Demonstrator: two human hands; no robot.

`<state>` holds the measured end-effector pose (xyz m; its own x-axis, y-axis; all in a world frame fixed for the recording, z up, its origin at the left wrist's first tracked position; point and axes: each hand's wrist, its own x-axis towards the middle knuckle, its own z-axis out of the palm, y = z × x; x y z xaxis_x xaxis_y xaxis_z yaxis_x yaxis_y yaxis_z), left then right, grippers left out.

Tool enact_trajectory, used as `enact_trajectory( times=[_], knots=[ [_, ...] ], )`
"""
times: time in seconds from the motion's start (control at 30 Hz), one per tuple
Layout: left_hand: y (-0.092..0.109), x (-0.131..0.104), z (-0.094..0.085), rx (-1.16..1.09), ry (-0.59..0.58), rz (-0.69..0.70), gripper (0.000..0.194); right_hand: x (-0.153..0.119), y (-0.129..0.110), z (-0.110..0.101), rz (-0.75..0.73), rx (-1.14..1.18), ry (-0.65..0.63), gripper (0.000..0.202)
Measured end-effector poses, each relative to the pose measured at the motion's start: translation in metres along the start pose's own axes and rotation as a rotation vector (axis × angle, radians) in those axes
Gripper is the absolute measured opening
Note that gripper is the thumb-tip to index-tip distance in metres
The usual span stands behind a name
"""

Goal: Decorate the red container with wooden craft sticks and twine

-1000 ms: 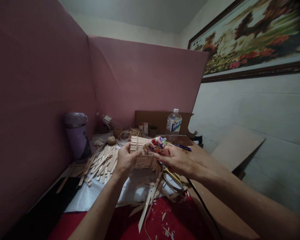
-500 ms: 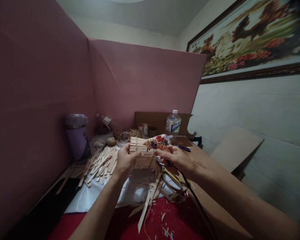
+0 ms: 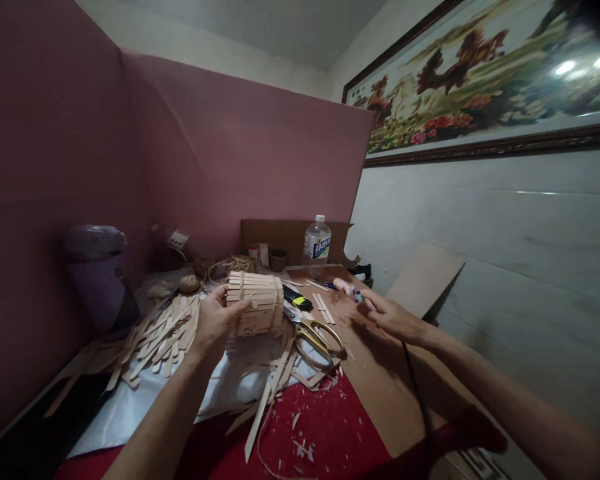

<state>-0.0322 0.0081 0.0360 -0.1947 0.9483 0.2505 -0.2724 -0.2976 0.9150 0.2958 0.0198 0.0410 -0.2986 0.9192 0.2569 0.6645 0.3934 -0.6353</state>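
The head view shows our left hand (image 3: 216,321) grasping the stick barrel (image 3: 260,303) at its left side, over the white sheet (image 3: 230,383); the fingers behind it are hidden. Our right fingers close around the floral tool (image 3: 349,289), whose end is too blurred to read, well apart from the barrel. We see the scissors (image 3: 307,327) beside the barrel, their tips hidden, and the framed picture (image 3: 460,87), cut off at the right edge
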Motion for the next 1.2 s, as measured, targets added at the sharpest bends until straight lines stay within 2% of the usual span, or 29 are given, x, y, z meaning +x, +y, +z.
enact_trajectory(
  times=[0.07,0.13,0.27,0.37,0.43,0.6,0.77,0.97,1.2],
  knots=[
    [0.001,0.0,0.0,-0.001,0.005,0.002,0.045,-0.014,0.022,0.001,0.04,-0.29,-0.035,0.037],
    [0.002,0.0,0.001,-0.005,0.009,0.002,0.047,-0.029,0.036,0.004,0.094,-0.464,-0.076,0.043],
    [0.002,0.0,0.002,-0.012,0.005,-0.011,0.048,-0.041,0.041,0.001,0.053,-0.55,-0.182,0.048],
    [0.002,0.0,0.001,-0.009,-0.005,-0.006,0.046,-0.021,0.032,-0.011,0.099,-0.625,-0.144,0.041],
    [0.001,0.0,0.001,-0.006,-0.009,0.003,0.044,0.004,0.028,-0.017,0.202,-0.672,0.017,0.037],
    [-0.001,0.001,-0.001,-0.006,0.0,-0.009,0.045,0.07,0.044,-0.014,0.278,-0.694,0.037,0.029],
    [-0.001,0.002,-0.002,-0.002,0.02,-0.046,0.05,0.109,0.067,-0.005,0.256,-0.654,0.024,0.024],
    [0.0,0.001,-0.001,0.008,0.023,-0.048,0.05,0.123,0.058,0.007,0.08,-0.519,-0.051,0.018],
    [0.0,0.0,0.0,0.016,0.005,-0.055,0.052,0.107,0.031,0.038,-0.006,-0.336,-0.247,0.012]
  ],
)
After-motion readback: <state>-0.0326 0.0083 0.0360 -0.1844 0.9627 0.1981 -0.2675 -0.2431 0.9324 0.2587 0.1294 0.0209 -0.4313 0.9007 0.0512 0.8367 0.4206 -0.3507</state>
